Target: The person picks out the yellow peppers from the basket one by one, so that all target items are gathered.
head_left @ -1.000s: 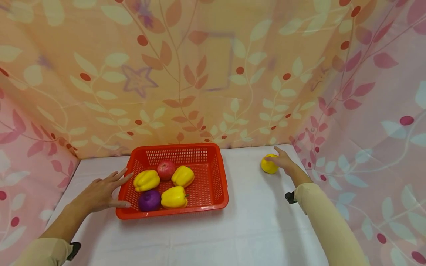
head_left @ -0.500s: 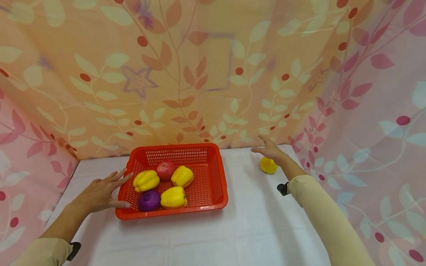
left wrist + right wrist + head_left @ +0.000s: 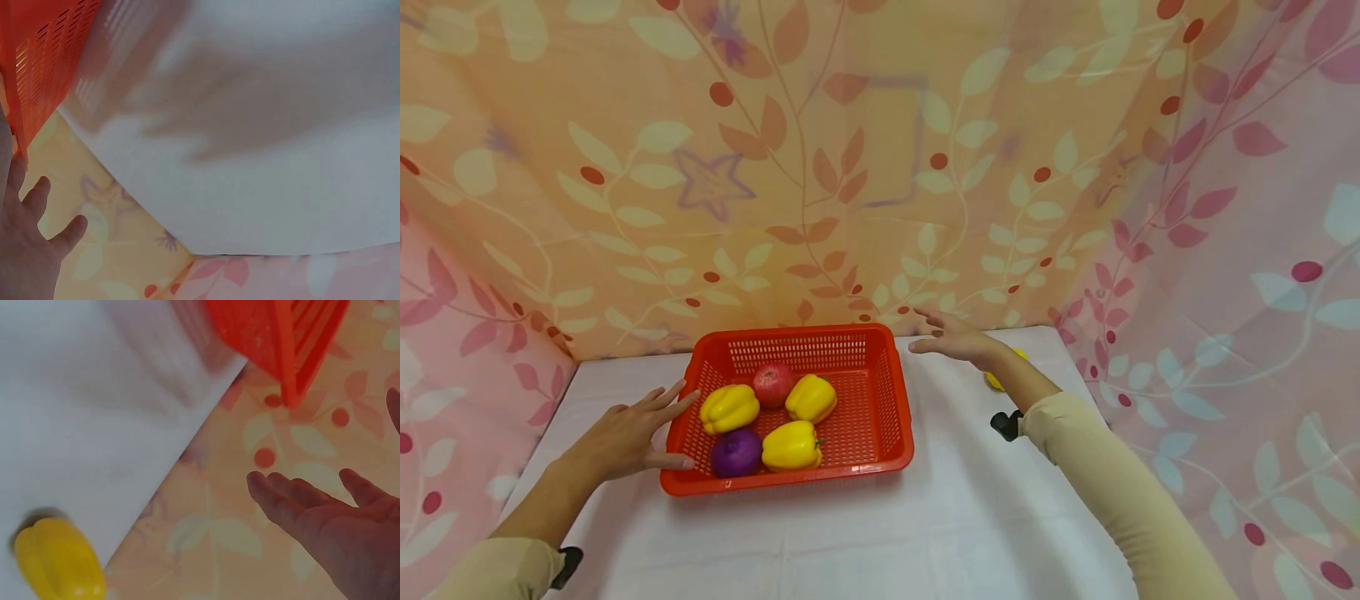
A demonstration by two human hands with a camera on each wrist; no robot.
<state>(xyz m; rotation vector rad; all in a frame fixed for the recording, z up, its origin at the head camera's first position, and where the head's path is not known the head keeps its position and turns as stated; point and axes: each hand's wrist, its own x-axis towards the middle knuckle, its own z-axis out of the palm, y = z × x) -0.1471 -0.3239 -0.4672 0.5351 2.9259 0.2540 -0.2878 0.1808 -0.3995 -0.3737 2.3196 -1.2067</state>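
Observation:
At the left side of a red plastic basket (image 3: 889, 408), my left hand (image 3: 625, 435) has its fingers spread, with fingertips right at the rim. Three yellow bell peppers (image 3: 730, 408), a red-pink round fruit (image 3: 773, 384) and a round purple vegetable (image 3: 737, 453) lie inside, mostly toward the left half. My right hand (image 3: 958, 340) hovers just right of the basket's back right corner, fingers extended and nothing in them. Another yellow bell pepper (image 3: 59, 559) rests on the table, largely hidden behind my right wrist in the head view.
A white cloth (image 3: 850, 542) covers the table. Patterned curtains (image 3: 880, 167) rise along the back and both sides, close to the table's edges. Dark wrist-worn devices (image 3: 1006, 425) sit at both sleeve cuffs.
My right hand has moved left from the lone yellow pepper toward the basket, leaving that pepper on the table. The left hand and the basket's contents stay put.

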